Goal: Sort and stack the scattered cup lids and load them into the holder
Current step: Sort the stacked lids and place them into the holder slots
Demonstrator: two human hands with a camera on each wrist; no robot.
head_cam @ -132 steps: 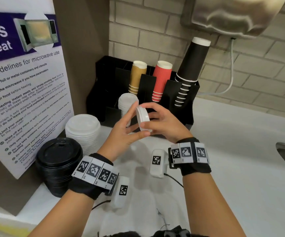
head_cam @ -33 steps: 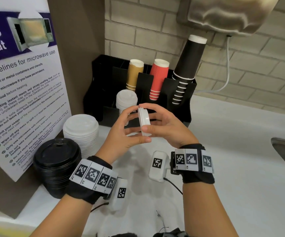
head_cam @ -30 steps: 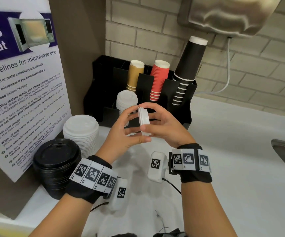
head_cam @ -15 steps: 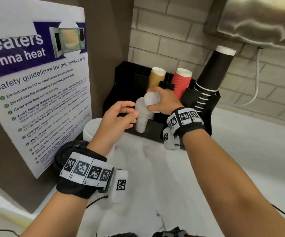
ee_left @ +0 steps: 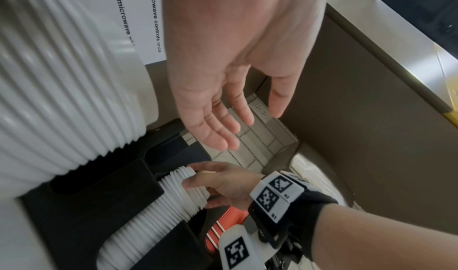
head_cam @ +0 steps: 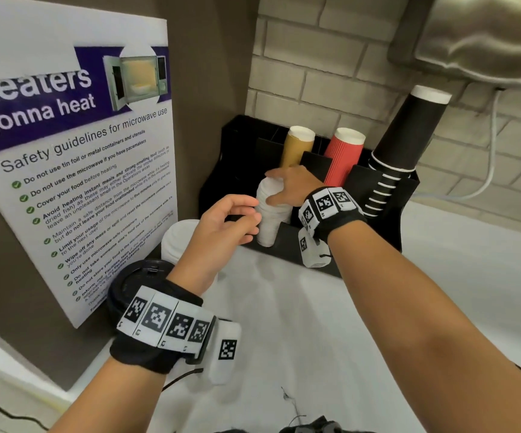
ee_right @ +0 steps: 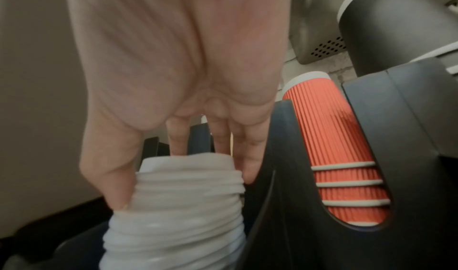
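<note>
Pressing my R hand (head_cam: 287, 189), fingers curled round the top, onto the white lid stack (head_cam: 270, 214) in the black holder (head_cam: 381, 220), L hand (head_cam: 225, 226) loose & empty beside; lids look light, thin, slippery w/ ribbed rims, so I'd grip the sides.

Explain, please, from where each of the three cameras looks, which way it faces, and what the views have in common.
Head: worn on the head, facing forward and down at the black holder; both forearms, left hand and right hand show.
Left wrist: looks along the open left hand toward the right hand.
Right wrist: looks along the right hand at the small white lid stack it grips.
Shared: all three show that stack and the red cups.
</note>
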